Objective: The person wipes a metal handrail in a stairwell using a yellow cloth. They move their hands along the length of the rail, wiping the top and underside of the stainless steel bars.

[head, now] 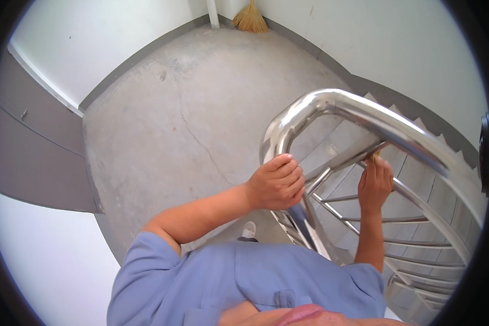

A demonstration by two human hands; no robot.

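Observation:
My left hand (276, 182) is wrapped around the thick, polished stainless-steel handrail (330, 100), just below its rounded bend. On the far side of that rail, my right hand (375, 185) reaches in under the top tube. At its fingertips a small tan-yellow piece, perhaps a cloth or sponge (375, 155), touches the underside of the slanting steel bar (346, 157) where it meets the upper tube. Most of this piece is hidden by the fingers. Thinner balusters (407, 220) run below my right hand.
Stair steps (415, 171) lie beyond the railing at the right. A straw broom (250, 19) leans in the far corner beside a white pipe (212, 14). At the left is a grey door (36, 134). The concrete floor (146, 134) has a long crack.

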